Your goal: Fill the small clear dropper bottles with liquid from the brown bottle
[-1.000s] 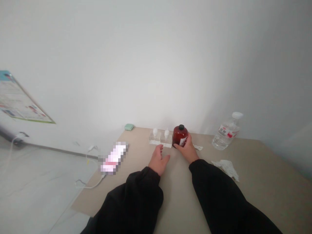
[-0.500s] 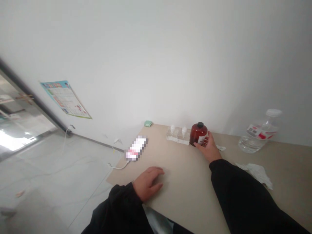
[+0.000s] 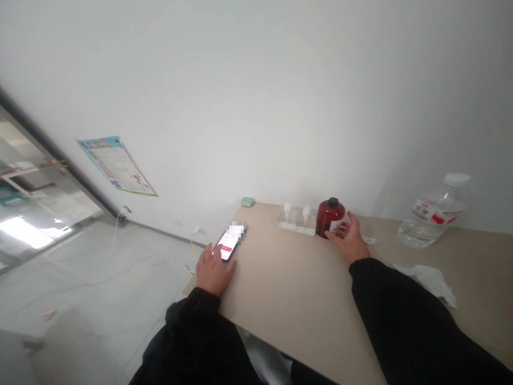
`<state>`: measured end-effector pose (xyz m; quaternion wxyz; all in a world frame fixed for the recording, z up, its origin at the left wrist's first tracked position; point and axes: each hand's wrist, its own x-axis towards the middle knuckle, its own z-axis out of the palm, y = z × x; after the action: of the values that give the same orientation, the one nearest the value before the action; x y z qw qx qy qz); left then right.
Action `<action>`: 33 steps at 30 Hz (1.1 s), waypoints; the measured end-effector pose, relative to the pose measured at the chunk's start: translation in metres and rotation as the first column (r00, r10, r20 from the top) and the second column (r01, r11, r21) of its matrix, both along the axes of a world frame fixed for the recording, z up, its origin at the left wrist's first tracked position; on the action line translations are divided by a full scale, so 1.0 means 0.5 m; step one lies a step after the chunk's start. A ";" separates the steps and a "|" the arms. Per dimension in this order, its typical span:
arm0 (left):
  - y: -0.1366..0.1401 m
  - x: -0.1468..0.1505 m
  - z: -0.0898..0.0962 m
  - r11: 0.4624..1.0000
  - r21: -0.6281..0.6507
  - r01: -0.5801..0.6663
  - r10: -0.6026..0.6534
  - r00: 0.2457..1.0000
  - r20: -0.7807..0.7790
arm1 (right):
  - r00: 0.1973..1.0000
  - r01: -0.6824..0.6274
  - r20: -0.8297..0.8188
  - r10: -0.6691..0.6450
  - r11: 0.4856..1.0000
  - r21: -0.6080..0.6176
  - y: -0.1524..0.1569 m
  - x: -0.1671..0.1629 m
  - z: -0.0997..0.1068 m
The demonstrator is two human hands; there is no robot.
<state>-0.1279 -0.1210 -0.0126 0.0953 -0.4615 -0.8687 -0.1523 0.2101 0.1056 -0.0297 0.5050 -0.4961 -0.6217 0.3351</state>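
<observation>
My right hand (image 3: 351, 241) is at the right side of a brown-red bottle (image 3: 330, 216) with a black cap and white label. Its thumb is near the bottle's lower front, and the fingers are spread loosely beside the label. The bottle stands upright on the table. Over the lower end of a lit phone (image 3: 229, 247) lies my left hand (image 3: 214, 271), fingers spread; the phone rests near the table's left edge. Just left of the bottle stands a clear block holder (image 3: 305, 229) with two small white pointed pieces (image 3: 306, 214).
A clear water bottle (image 3: 433, 214) with a white cap leans tilted in view at the right. Crumpled white tissue (image 3: 435, 280) lies beside my right forearm. A small green case (image 3: 247, 202) sits at the far left corner, against the wall (image 3: 280, 107). A white cable (image 3: 189, 269) hangs by the phone.
My left hand has moved left and up from the bare table onto the phone's lower end. My right hand has loosened slightly from the brown-red bottle. The whole view has shifted a little.
</observation>
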 end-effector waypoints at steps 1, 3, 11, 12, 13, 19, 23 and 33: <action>0.001 0.002 0.001 1.000 -0.024 -0.008 0.008 1.000 0.012 | 1.000 0.000 -0.002 0.000 1.000 0.004 0.001 0.000 -0.001; 0.000 0.005 0.003 0.998 -0.060 -0.009 0.011 1.000 0.026 | 1.000 -0.001 0.008 0.001 1.000 0.010 0.003 0.001 -0.002; -0.002 0.010 0.012 0.993 -0.116 -0.004 0.008 0.999 0.035 | 0.999 0.025 0.037 -0.026 0.999 0.023 0.014 0.002 -0.013; -0.002 0.010 0.012 0.993 -0.118 -0.004 0.008 0.999 0.037 | 0.999 0.024 0.035 -0.025 1.000 0.021 0.015 0.002 -0.014; -0.002 0.010 0.011 0.993 -0.121 -0.003 0.008 0.999 0.040 | 0.999 0.023 0.032 -0.023 1.000 0.019 0.015 0.002 -0.015; -0.003 0.008 0.005 0.995 -0.099 0.008 -0.004 0.999 0.040 | 0.999 0.034 0.031 -0.035 0.999 0.034 0.016 0.001 -0.019; -0.003 0.007 0.005 0.995 -0.096 0.011 -0.007 0.999 0.044 | 0.999 0.028 0.032 -0.029 0.999 0.027 0.018 0.002 -0.020; -0.004 0.011 0.014 0.994 -0.104 0.025 -0.019 0.998 0.055 | 0.999 -0.012 0.038 0.012 1.000 -0.013 0.006 0.003 -0.003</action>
<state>-0.1223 -0.1233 -0.0058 0.0457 -0.4711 -0.8727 -0.1200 0.2117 0.1085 -0.0310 0.4878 -0.5018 -0.6321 0.3326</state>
